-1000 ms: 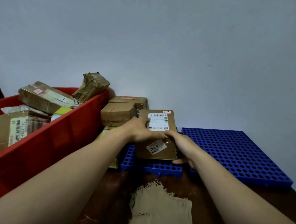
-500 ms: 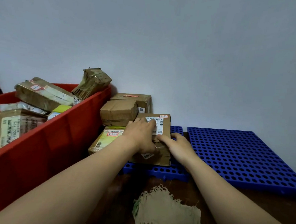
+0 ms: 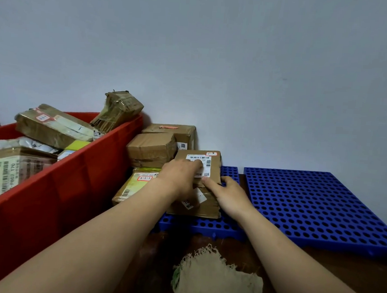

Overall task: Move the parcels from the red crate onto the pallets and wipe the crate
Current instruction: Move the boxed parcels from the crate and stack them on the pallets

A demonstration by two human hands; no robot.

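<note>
At twelve o'clock on the counter (image 3: 316, 271), a labelled parcel (image 3: 206, 206) lies flat on the left pallet (image 3: 205, 226), a blue perforated panel.

The left hand (image 3: 181, 179) rests palm down on the parcel's top face. Its fingers stretch over the white label and grip nothing. The right hand (image 3: 229, 194) holds the parcel's three o'clock edge, with the thumb across the top and the fingers curled down the side.

Obstructions:
- A yellow-green parcel (image 3: 137, 183) lies against the labelled parcel at nine o'clock.
- A brown taped parcel (image 3: 151, 150) sits over the yellow-green parcel's far end.
- A second brown parcel (image 3: 173, 131) stands behind that one, by the wall (image 3: 239, 69).

The red crate (image 3: 46, 204) runs along the ten o'clock side. It holds several crate parcels (image 3: 52, 127) piled above its rim.

The right pallet (image 3: 321, 205) lies at two o'clock, just beside the left pallet, with a strip of counter between them.

A frayed cloth (image 3: 215, 283) lies at six o'clock, near the left pallet's front edge but apart from it.
</note>
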